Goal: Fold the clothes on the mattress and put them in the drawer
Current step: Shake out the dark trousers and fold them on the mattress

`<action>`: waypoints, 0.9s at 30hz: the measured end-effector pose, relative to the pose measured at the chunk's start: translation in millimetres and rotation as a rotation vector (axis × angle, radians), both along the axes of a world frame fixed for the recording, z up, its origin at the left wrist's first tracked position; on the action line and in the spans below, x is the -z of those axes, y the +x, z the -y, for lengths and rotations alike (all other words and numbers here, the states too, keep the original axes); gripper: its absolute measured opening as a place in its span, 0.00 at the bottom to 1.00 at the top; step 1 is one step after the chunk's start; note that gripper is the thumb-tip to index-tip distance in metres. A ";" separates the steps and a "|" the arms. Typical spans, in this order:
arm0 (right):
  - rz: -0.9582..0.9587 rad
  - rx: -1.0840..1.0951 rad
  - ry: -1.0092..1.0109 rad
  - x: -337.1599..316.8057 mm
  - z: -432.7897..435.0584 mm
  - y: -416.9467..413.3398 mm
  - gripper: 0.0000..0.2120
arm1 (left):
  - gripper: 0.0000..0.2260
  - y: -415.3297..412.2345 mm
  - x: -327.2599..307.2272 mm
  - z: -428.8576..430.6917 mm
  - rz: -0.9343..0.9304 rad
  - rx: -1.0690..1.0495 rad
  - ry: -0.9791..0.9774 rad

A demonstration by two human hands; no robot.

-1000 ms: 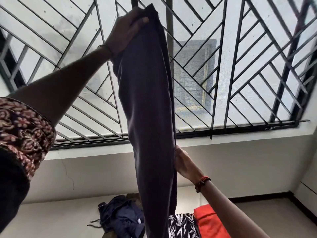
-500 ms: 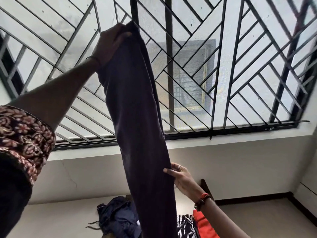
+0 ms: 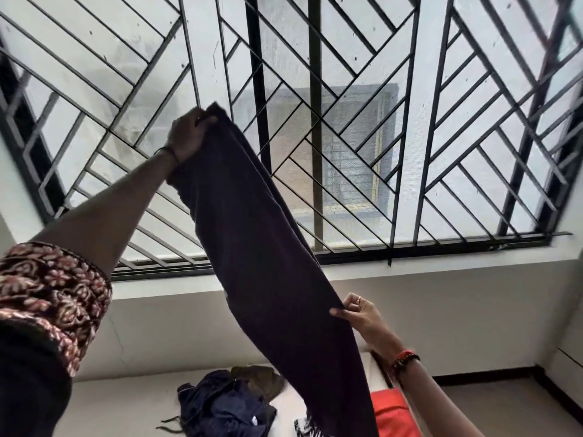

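Left hand (image 3: 189, 137) is up high, its fingers (image 3: 202, 116) bunched tight around the top end of the dark purple cloth (image 3: 268, 263), so the length hangs free and straight for folding. Right hand (image 3: 362, 320) pinches the cloth's side edge halfway down, thumb in front, likely marking the fold line. Below, the navy garment (image 3: 220, 405) and orange cloth (image 3: 391, 411) wait unfolded by the far edge of the mattress (image 3: 126, 405). Window grille (image 3: 441, 121) beyond.

I had clear air right of the dark garment (image 3: 262, 253), garment blocked centre lane, window grille (image 3: 441, 152) barred the back, clothes pile (image 3: 227, 405) and orange cloth (image 3: 391, 411) cluttered below.
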State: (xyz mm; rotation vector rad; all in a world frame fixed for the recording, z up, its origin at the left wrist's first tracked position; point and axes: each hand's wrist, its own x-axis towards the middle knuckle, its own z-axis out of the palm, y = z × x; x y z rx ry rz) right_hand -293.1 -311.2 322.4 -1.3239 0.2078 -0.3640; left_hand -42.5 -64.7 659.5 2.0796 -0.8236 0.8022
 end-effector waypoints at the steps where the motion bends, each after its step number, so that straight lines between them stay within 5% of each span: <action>1: -0.008 -0.014 -0.019 -4.6 1.6 -3.6 0.30 | 0.16 4.2 4.8 -1.5 -0.065 -0.036 -0.026; 7: -0.042 0.008 0.023 -26.4 8.9 -16.9 0.18 | 0.19 32.4 45.9 -14.8 -0.410 -0.079 -0.352; 13: -0.050 0.085 0.185 -47.5 9.6 -16.9 0.20 | 0.18 17.7 98.0 -17.8 -0.435 -0.213 -0.375; 20: -0.072 0.062 0.159 -74.2 -21.0 -3.2 0.06 | 0.08 -39.0 160.6 12.1 -0.123 0.127 0.033; 27: -0.056 -0.005 0.022 -81.8 -52.0 15.2 0.06 | 0.10 -88.6 183.5 50.7 -0.251 0.699 0.536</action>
